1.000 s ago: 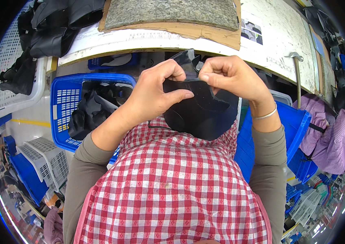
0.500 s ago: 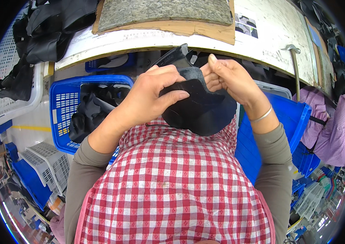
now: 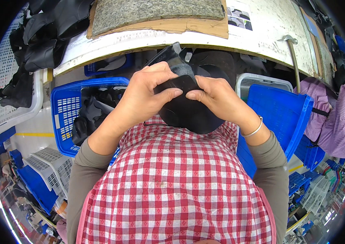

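Observation:
A black leather shoe upper hangs in front of my apron, with a strip of grey fuzzy lining showing near its top edge. My left hand is closed on its left part, thumb on the face and fingers behind. From the other side my right hand pinches the edge, its thumb close to the left thumb. What the fingertips do behind the leather is hidden. Another dark flap with a grey tip sticks up beyond my hands; whether it belongs to the same piece I cannot tell.
Ahead is a worn white workbench with a stone slab on cardboard. A hammer rests at its right edge. Blue baskets stand left and right. Black pieces pile up far left. A person's checked sleeve is at right.
My right hand has come in leftward and down, from raised, loosely curled fingers to a pinch on the upper's edge. The left hand keeps its grip. The view has shifted slightly.

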`<state>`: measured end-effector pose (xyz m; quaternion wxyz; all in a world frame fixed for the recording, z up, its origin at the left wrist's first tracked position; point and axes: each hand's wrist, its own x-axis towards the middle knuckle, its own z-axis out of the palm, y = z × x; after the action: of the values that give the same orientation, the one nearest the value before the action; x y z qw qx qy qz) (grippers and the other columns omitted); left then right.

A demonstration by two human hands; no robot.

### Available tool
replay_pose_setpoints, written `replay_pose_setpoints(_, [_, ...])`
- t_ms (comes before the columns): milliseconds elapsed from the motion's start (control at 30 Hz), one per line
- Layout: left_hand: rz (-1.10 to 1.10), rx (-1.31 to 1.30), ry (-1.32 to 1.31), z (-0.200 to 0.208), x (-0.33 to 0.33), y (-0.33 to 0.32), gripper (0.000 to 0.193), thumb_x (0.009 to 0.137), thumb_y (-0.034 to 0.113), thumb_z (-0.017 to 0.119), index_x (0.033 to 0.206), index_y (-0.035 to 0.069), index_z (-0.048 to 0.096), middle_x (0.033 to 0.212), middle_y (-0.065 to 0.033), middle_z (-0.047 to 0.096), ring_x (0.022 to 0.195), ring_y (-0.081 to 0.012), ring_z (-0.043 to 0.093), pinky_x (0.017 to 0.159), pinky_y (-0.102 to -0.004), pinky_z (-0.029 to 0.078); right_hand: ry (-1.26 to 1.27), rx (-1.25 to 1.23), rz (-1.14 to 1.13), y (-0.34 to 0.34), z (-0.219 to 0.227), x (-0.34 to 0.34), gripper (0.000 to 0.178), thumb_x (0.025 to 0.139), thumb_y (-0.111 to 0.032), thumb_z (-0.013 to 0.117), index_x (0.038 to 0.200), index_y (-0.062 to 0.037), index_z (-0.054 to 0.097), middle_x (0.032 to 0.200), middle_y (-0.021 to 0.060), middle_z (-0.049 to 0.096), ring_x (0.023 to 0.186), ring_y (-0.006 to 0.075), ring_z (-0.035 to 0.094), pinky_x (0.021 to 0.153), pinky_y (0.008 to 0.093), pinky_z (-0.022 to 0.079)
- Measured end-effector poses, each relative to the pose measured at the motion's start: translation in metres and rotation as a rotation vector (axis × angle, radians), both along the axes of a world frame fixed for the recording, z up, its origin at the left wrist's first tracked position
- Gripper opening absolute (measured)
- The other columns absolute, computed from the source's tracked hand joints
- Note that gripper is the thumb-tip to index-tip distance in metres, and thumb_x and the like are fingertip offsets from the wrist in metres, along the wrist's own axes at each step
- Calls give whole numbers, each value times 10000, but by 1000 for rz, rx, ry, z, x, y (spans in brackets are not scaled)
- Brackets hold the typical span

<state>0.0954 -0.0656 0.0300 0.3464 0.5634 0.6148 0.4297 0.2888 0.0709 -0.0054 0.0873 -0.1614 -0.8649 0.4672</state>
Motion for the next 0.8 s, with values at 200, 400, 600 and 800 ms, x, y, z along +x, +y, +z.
replay_pose_setpoints(200, [27,-33,152,-2,1,1,207,837,64,785,1030,9,731,923,-125,656,881,-333,627,829,-400,478,21,-13,3,1,1,-1,371,972,-350,699,856,-10,605,744,203,612,702,414,607,614,454,468])
replay_pose_setpoints(400, [-7,-33,130,-1,-3,4,192,846,69,776,1024,15,729,940,-129,657,912,-350,626,865,-414,468,-8,-63,7,3,4,-6,333,978,-345,701,894,-24,670,724,191,614,643,371,594,583,417,459])
replay_pose_setpoints(600, [0,-28,-43,-5,-11,-1,268,874,61,791,1057,11,601,968,-45,590,916,-157,564,851,-310,482,-42,-76,47,7,14,-8,293,962,-329,726,971,-36,712,732,188,631,641,350,615,586,405,467])
replay_pose_setpoints(800, [20,-129,-167,-12,-26,-6,237,927,107,770,994,39,553,964,-13,521,890,-105,508,807,-273,468,5,-29,32,3,19,-13,269,933,-299,751,1056,-60,736,844,165,702,776,358,678,689,416,532])
